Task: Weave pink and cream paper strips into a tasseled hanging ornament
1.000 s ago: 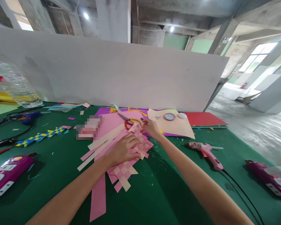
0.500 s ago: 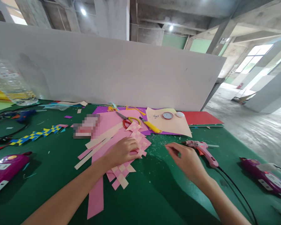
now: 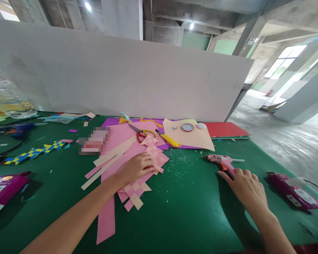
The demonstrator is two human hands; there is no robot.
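My left hand (image 3: 137,167) is closed on a checkered strip woven from pink and cream paper (image 3: 155,152), its fingers curled over the middle. Loose paper ends stick out below. Under that hand and forearm lie pink sheets and long strips (image 3: 106,218). My right hand (image 3: 247,188) is over the handle of a pink hot glue gun (image 3: 221,160), with thumb and fingers apart on either side. The hand hides most of the handle, so firm contact cannot be made out. The gun lies on the green tabletop, its nozzle pointing left.
Scissors (image 3: 140,132) and a yellow utility knife (image 3: 169,138) lie beyond the woven strip. A round tin (image 3: 187,127) sits on cream paper. Purple devices (image 3: 294,192) stand at both sides. A blue-yellow woven strip (image 3: 35,152) lies left; a white panel (image 3: 122,77) stands behind.
My right hand has moved right, from beside the glue gun to over its handle, and its fingers have spread. My left hand stays on the woven strip. The view has shifted slightly.
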